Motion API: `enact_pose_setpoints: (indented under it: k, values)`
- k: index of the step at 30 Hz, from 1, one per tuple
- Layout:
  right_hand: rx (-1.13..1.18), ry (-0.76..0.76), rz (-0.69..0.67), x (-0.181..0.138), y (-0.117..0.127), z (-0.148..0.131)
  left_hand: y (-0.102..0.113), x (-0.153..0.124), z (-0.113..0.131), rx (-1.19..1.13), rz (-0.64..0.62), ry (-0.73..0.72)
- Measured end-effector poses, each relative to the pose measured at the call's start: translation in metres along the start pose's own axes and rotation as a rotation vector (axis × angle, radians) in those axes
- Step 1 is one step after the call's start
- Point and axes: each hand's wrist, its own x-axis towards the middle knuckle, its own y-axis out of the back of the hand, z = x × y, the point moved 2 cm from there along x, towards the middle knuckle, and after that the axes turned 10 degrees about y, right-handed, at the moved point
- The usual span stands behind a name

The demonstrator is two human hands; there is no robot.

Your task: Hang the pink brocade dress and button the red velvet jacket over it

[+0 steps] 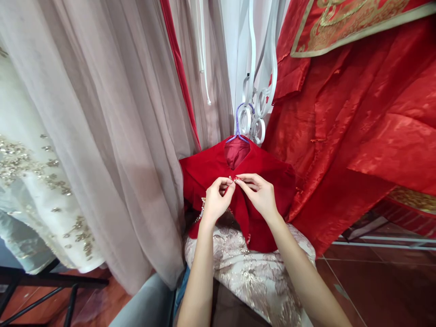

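Note:
A short red velvet jacket (269, 193) hangs by a purple hanger (237, 122) in front of me. Both hands meet at its front, just below the neckline. My left hand (220, 195) pinches the jacket's left-side front edge between thumb and fingers. Opposite it, my right hand (260, 193) pinches the other edge, the fingertips of the two hands almost touching. Small beads or a fastener show between them, too small to make out fully. Beaded trim (203, 205) shows beside my left wrist. Below the jacket lies a pale floral brocade fabric (238, 268).
Sheer pinkish-grey fabric (112, 136) hangs along the left, beside a white gown with gold sequins (57, 195). Red satin garments (340, 113) hang on the right. Behind the jacket stands a white scrolled metal frame (259, 129). A black metal stand (68, 290) is at lower left.

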Motion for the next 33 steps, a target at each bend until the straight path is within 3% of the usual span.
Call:
enact_pose_setpoints:
  k: [14,25,30,33]
  values:
    - [0.039,-0.027,-0.009,0.003,0.001,0.005,-0.002,0.0,0.003,0.241,0.102,-0.186]
    - [0.077,-0.076,0.001,0.006,0.002,0.018,0.007,0.018,0.018,0.447,-0.146,-0.334]
    - [0.112,-0.082,0.006,0.008,0.004,0.023,0.006,0.022,0.019,0.344,-0.189,-0.324]
    - [0.113,-0.093,-0.015,0.009,0.003,0.022,0.004,0.024,0.016,0.233,-0.178,-0.233]
